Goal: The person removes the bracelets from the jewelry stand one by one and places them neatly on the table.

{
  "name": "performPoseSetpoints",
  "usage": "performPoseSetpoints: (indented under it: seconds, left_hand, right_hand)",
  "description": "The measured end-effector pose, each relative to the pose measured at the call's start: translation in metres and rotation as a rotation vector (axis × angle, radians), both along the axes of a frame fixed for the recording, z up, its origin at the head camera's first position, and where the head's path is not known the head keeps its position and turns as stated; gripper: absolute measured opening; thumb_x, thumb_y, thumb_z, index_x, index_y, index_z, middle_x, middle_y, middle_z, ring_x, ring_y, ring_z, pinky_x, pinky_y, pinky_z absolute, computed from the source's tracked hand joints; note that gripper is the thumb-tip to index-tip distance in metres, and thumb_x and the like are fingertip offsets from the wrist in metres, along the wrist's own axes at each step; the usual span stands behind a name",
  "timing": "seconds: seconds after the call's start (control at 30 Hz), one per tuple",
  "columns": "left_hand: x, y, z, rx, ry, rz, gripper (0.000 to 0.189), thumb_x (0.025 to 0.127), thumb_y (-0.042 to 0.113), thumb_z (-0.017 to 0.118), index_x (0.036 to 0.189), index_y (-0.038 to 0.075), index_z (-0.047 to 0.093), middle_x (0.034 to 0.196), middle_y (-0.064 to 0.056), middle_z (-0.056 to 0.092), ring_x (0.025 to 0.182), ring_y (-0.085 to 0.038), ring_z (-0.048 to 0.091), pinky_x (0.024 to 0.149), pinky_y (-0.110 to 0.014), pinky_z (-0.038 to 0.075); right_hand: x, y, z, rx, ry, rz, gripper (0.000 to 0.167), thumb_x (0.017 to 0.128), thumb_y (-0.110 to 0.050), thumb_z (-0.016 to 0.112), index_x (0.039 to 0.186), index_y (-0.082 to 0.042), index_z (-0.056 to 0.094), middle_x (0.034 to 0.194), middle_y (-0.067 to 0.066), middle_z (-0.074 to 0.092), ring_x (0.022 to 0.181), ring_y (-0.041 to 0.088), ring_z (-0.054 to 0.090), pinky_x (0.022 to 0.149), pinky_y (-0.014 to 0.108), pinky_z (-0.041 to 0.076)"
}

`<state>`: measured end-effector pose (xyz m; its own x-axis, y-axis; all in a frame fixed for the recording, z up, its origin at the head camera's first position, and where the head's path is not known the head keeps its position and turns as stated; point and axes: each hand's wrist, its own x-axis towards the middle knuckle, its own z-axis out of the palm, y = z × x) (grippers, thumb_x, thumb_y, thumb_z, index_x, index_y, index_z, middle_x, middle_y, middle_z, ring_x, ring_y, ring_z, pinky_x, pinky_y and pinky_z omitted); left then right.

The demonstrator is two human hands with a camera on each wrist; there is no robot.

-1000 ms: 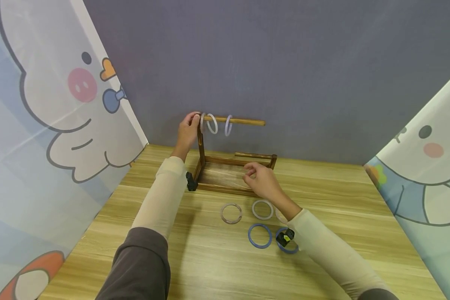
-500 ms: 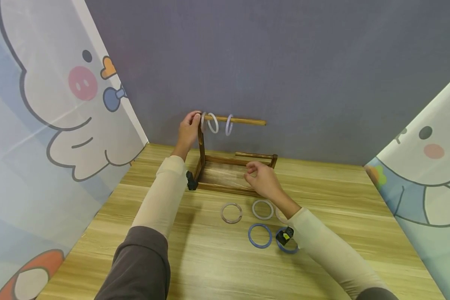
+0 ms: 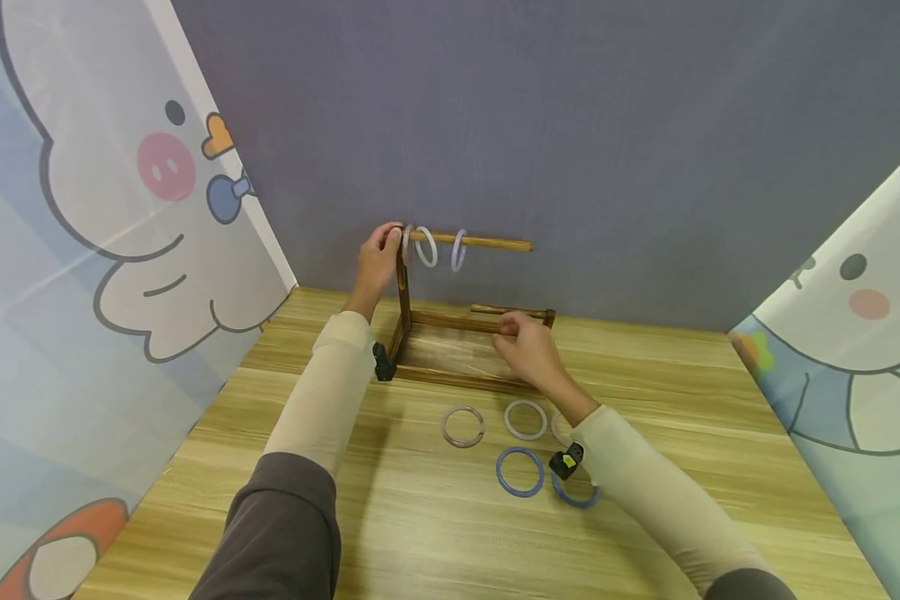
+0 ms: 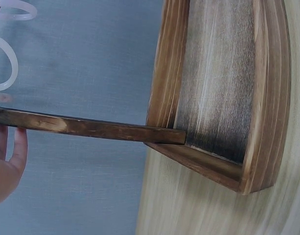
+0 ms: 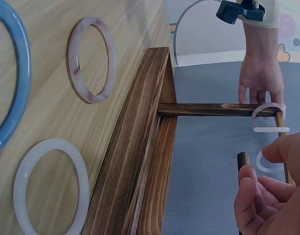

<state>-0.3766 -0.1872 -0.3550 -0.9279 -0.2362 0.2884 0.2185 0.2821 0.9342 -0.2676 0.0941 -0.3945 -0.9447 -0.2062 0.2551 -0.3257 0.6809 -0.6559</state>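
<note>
My left hand [image 3: 375,265] grips the top of the upright post [image 3: 402,292] of a dark wooden bracelet stand [image 3: 450,382]. From its upper rod [image 3: 498,243] hang three bangles: a brownish one [image 3: 407,258] by the post, a white one [image 3: 433,250] beside it, and a lavender one [image 3: 455,258] farther out. Over the stand's right part is my right hand [image 3: 534,346], its fingers loosely bent and thumb apart, with nothing seen between them. In the right wrist view, those fingers overlap the end of the short lower rod [image 5: 243,158].
On the wooden table [image 3: 420,517], in front of the stand, lie a marbled bangle [image 3: 463,445], a white bangle [image 3: 526,437], two blue bangles, one nearer the middle [image 3: 520,494], and a pale bangle [image 3: 556,429] partly behind the right wrist. A grey backdrop [image 3: 570,150] rises behind.
My right hand has shifted slightly right and away from me, up to the short lower rod. The left hand keeps its hold on the post, and the bangles stay where they were.
</note>
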Motion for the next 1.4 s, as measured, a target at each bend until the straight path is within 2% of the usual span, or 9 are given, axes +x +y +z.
performPoseSetpoints:
  seconds: [0.23, 0.43, 0.53, 0.6, 0.67, 0.77, 0.93, 1.13, 1.4]
  left_hand:
    - [0.0, 0.001, 0.0, 0.009, 0.002, 0.002, 0.037, 0.108, 0.038, 0.048, 0.136, 0.018, 0.062, 0.121, -0.009, 0.065, 0.102, -0.018, 0.059, 0.09, -0.033, 0.05]
    - [-0.001, 0.001, 0.0, 0.012, 0.005, 0.0, 0.037, 0.108, 0.037, 0.048, 0.136, 0.017, 0.062, 0.121, -0.009, 0.064, 0.102, -0.018, 0.059, 0.091, -0.033, 0.05]
    - [0.0, 0.0, 0.0, 0.009, 0.007, 0.003, 0.037, 0.108, 0.037, 0.049, 0.136, 0.017, 0.062, 0.122, -0.009, 0.065, 0.103, -0.019, 0.059, 0.091, -0.033, 0.05]
    - [0.0, 0.0, 0.0, 0.004, 0.007, 0.005, 0.037, 0.108, 0.038, 0.048, 0.136, 0.017, 0.062, 0.124, -0.01, 0.065, 0.104, -0.019, 0.059, 0.092, -0.034, 0.05]
    - [0.0, 0.0, 0.0, 0.002, 0.007, 0.005, 0.037, 0.108, 0.038, 0.048, 0.136, 0.017, 0.062, 0.125, -0.01, 0.065, 0.105, -0.02, 0.06, 0.093, -0.034, 0.05]
    - [0.001, 0.0, 0.001, -0.001, 0.006, 0.003, 0.038, 0.108, 0.038, 0.048, 0.137, 0.017, 0.061, 0.126, -0.01, 0.065, 0.107, -0.021, 0.06, 0.094, -0.036, 0.05]
    - [0.001, 0.0, 0.001, -0.012, -0.002, 0.001, 0.038, 0.108, 0.038, 0.048, 0.137, 0.017, 0.061, 0.127, -0.011, 0.064, 0.11, -0.022, 0.059, 0.097, -0.037, 0.049]
    - [-0.001, -0.002, 0.0, -0.019, 0.002, -0.001, 0.039, 0.108, 0.039, 0.048, 0.138, 0.018, 0.061, 0.13, -0.011, 0.064, 0.111, -0.023, 0.06, 0.097, -0.039, 0.05]
    - [-0.001, -0.003, 0.0, -0.014, 0.002, -0.02, 0.04, 0.108, 0.041, 0.048, 0.139, 0.019, 0.06, 0.132, -0.01, 0.065, 0.112, -0.023, 0.061, 0.098, -0.039, 0.05]
  right_hand:
    - [-0.006, -0.004, 0.002, -0.027, 0.006, -0.008, 0.038, 0.096, -0.023, 0.068, 0.128, -0.003, 0.065, 0.113, 0.014, 0.074, 0.102, 0.031, 0.071, 0.086, 0.044, 0.056]
    - [-0.01, -0.013, 0.008, -0.062, 0.032, -0.009, 0.037, 0.096, -0.023, 0.07, 0.127, -0.005, 0.065, 0.113, 0.012, 0.075, 0.062, 0.017, 0.061, 0.055, 0.028, 0.045]
    - [-0.013, -0.018, 0.012, -0.1, 0.034, -0.011, 0.034, 0.096, -0.023, 0.069, 0.126, -0.007, 0.066, 0.113, 0.011, 0.075, 0.055, 0.015, 0.057, 0.051, 0.027, 0.043]
    - [-0.015, -0.021, 0.015, -0.123, 0.041, -0.012, 0.033, 0.096, -0.024, 0.068, 0.125, -0.007, 0.066, 0.113, 0.011, 0.075, 0.061, 0.019, 0.063, 0.056, 0.031, 0.05]
    - [-0.018, -0.024, 0.018, -0.139, 0.052, -0.017, 0.032, 0.097, -0.025, 0.068, 0.124, -0.008, 0.067, 0.113, 0.01, 0.075, 0.079, 0.022, 0.072, 0.069, 0.036, 0.056]
    - [-0.022, -0.029, 0.023, -0.164, 0.049, -0.017, 0.032, 0.097, -0.028, 0.067, 0.124, -0.01, 0.067, 0.115, 0.007, 0.075, 0.09, 0.024, 0.073, 0.078, 0.039, 0.058]
    - [-0.029, -0.037, 0.031, -0.199, 0.009, 0.002, 0.034, 0.097, -0.033, 0.067, 0.126, -0.014, 0.066, 0.119, 0.002, 0.074, 0.074, 0.019, 0.066, 0.062, 0.031, 0.051]
    - [-0.035, -0.049, 0.039, -0.211, -0.031, 0.052, 0.041, 0.098, -0.036, 0.067, 0.132, -0.015, 0.063, 0.127, 0.004, 0.07, 0.08, 0.017, 0.07, 0.066, 0.033, 0.055]
    - [-0.04, -0.063, 0.049, -0.285, -0.106, 0.074, 0.048, 0.099, -0.037, 0.064, 0.143, -0.018, 0.056, 0.138, 0.002, 0.064, 0.076, 0.013, 0.071, 0.056, 0.032, 0.058]
